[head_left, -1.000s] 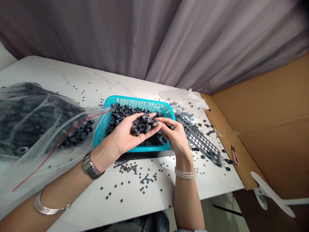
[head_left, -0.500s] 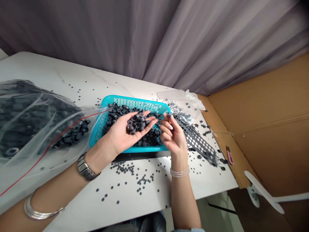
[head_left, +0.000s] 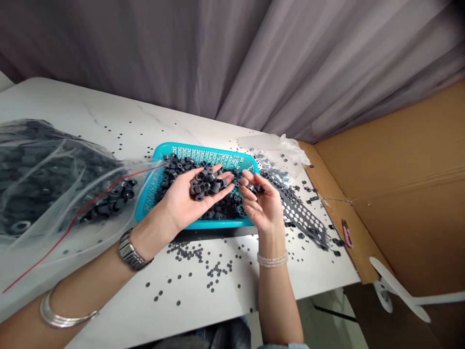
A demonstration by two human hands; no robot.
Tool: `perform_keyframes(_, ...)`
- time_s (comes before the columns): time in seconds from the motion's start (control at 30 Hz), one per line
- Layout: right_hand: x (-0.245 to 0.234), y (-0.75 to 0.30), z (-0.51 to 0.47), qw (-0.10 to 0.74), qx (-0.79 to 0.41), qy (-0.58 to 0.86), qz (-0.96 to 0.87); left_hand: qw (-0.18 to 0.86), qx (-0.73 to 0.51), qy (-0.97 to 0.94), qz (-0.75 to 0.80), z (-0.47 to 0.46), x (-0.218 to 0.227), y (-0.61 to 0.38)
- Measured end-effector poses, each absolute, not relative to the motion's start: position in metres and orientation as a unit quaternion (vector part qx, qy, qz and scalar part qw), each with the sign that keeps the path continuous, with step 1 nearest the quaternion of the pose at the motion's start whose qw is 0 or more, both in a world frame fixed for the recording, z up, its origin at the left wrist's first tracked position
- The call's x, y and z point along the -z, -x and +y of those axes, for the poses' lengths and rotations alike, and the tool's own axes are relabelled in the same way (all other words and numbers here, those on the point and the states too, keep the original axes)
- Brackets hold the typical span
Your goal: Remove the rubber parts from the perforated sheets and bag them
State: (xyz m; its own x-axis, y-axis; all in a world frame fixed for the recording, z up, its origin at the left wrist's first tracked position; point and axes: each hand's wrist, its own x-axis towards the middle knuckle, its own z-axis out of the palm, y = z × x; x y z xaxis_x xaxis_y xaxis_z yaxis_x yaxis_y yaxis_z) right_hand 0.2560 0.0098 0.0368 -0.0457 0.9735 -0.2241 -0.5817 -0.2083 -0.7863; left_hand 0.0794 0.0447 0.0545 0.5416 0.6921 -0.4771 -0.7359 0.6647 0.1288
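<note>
My left hand (head_left: 189, 201) lies palm up over the turquoise basket (head_left: 149, 196), cupping a heap of small black rubber rings (head_left: 207, 183). My right hand (head_left: 263, 203) is beside it, palm up with fingers loosely curled, and one black ring (head_left: 258, 189) rests between its thumb and fingers. More black rings (head_left: 221, 208) fill the basket under both hands.
A large clear zip bag of black rings (head_left: 43, 169) lies at the left, its mouth by the basket. A perforated black rubber sheet (head_left: 301, 213) lies right of the basket. Small black punched discs (head_left: 214, 269) dot the white table. A cardboard box wall (head_left: 399, 184) stands at the right.
My right hand turned from a raised pinch to palm up and moved down slightly beside the left hand. The left hand kept its heap of rings.
</note>
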Motion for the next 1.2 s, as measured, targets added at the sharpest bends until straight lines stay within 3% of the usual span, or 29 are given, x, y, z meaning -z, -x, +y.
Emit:
perform_keyframes(0.17,-0.035,-0.246,0.006,0.586,-0.579,0.461,-0.329,0.874,-0.427,0.029,0.232,0.047,-0.050,-0.080)
perform_keyframes(0.4,-0.037,-0.235,0.002,0.512,-0.522,0.514,-0.448,0.864,-0.422,0.004,0.273,0.047,-0.049,-0.080)
perform_keyframes(0.83,-0.037,-0.248,0.007,0.572,-0.693,0.367,-0.241,0.875,-0.413,-0.004,0.254,0.043,-0.058,-0.080)
perform_keyframes(1.2,-0.032,-0.249,0.009,0.599,-0.699,0.337,-0.196,0.878,-0.412,0.002,0.242,0.044,-0.055,-0.079)
